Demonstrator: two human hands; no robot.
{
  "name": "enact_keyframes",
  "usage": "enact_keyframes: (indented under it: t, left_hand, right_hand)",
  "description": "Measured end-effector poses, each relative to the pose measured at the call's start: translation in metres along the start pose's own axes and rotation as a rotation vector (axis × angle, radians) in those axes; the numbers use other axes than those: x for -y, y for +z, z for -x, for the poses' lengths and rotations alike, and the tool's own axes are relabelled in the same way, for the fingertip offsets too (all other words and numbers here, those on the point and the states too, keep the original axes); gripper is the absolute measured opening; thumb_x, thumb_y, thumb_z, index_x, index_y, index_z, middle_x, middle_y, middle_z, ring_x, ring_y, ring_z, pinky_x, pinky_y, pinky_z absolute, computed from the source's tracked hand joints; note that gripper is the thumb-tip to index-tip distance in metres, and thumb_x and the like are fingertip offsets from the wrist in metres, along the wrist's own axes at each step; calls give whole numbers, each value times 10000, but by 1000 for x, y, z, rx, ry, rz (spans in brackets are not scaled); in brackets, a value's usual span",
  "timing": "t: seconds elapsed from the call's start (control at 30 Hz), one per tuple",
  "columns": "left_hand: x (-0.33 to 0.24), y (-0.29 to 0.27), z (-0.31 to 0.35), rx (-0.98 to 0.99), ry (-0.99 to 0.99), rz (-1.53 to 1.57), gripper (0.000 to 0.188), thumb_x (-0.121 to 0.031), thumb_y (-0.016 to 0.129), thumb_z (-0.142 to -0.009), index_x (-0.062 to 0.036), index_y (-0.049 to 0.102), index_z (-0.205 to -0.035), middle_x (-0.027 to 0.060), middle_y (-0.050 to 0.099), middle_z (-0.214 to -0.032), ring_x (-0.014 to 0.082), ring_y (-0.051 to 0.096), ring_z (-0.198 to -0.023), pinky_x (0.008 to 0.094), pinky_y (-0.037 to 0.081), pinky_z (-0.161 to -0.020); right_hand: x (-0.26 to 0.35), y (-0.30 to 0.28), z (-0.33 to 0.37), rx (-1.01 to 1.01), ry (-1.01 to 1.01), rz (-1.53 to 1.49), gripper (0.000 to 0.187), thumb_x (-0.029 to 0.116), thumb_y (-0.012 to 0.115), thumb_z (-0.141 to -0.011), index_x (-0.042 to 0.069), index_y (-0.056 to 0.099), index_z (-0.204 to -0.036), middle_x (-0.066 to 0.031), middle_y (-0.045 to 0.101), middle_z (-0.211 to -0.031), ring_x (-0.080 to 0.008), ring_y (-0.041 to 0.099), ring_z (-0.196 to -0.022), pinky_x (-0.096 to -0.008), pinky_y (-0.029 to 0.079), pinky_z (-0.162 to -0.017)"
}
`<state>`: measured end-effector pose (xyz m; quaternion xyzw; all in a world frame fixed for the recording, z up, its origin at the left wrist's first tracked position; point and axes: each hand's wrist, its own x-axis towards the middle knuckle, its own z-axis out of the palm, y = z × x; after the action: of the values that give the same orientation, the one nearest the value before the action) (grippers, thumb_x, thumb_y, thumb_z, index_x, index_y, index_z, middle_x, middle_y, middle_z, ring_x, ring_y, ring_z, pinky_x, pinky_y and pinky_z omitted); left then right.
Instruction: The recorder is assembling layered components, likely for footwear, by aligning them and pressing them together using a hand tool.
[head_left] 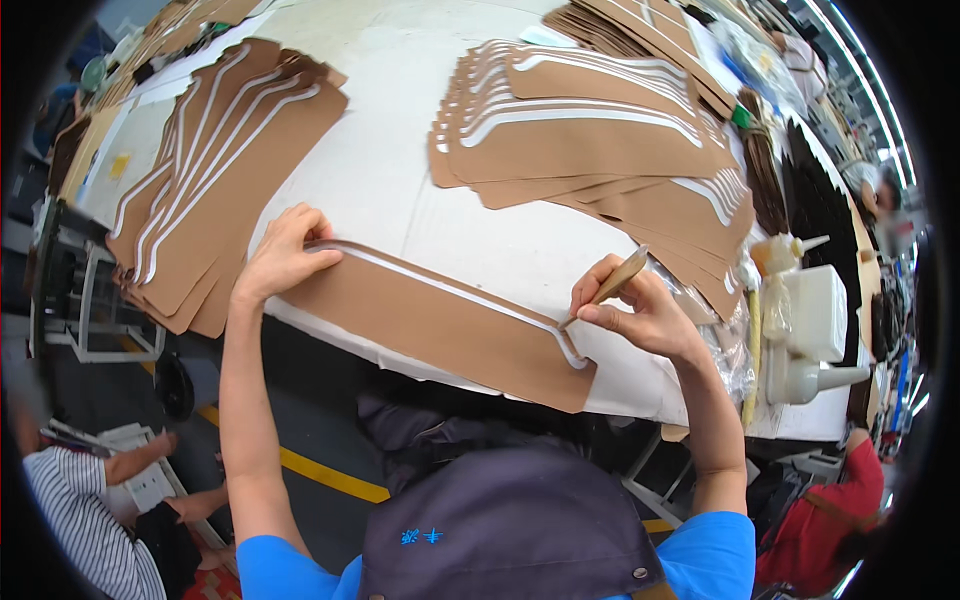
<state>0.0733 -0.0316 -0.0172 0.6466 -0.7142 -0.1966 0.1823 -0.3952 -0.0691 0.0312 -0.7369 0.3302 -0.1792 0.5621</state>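
Note:
A long brown leather-like panel (430, 318) lies at the table's near edge, with a white strip running along its far edge and bending at the right end. My left hand (288, 256) is closed on the panel's left end, thumb on top near the strip. In my right hand (640, 308) is a flat tan pointed tool (622, 274), pinched between thumb and fingers. Its tip meets the panel beside the bend of the white strip. Along the far edge, a narrow brown margin stands slightly raised next to the strip.
Fanned stacks of similar panels lie at the left (250, 170) and far right (590, 150). On the right stand a white plastic bottle (818, 312) and a nozzle bottle (800, 382), beside clear plastic wrap. Co-workers sit at lower left (85, 510) and lower right (825, 520).

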Motion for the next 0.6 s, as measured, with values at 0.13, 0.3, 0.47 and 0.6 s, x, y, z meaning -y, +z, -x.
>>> enact_keyframes:
  t: [0.13, 0.3, 0.47, 0.6]
  left_hand:
    - [-14, -12, -4, 136, -104, 143, 209, -190, 774, -929, -1, 692, -964, 92, 703, -914, 187, 659, -852, 327, 536, -799]
    - [-13, -59, 10, 128, -150, 291, 172, -160, 735, -1000, 7, 719, -1039, 19, 705, -930, 91, 637, -888, 275, 515, -818]
    - [71, -151, 56, -354, -275, 409, 174, -167, 734, -1033, -21, 732, -1128, -29, 706, -970, 46, 622, -928, 216, 474, -827]
    - [142, -187, 77, -519, -589, 287, 227, -150, 740, -1019, 25, 735, -1164, 16, 750, -1021, 90, 662, -960, 239, 502, -860]
  right_hand:
    - [-5, -16, 22, -383, -103, -4, 292, 104, 783, -969, 5, 634, -1199, -56, 687, -1004, -135, 676, -947, -325, 552, -857]
    - [-12, -24, 58, -423, 372, 563, 459, 92, 722, -965, 4, 570, -1389, -194, 693, -953, -312, 719, -861, -392, 564, -802]
    - [-66, -17, 80, -502, 44, 656, 494, 81, 725, -935, 30, 577, -1404, -201, 671, -1033, -404, 664, -935, -486, 542, -866]
    - [-67, -26, 71, -496, 31, 745, 380, 94, 748, -919, 27, 639, -1277, -155, 647, -1091, -378, 628, -1078, -464, 527, -911]
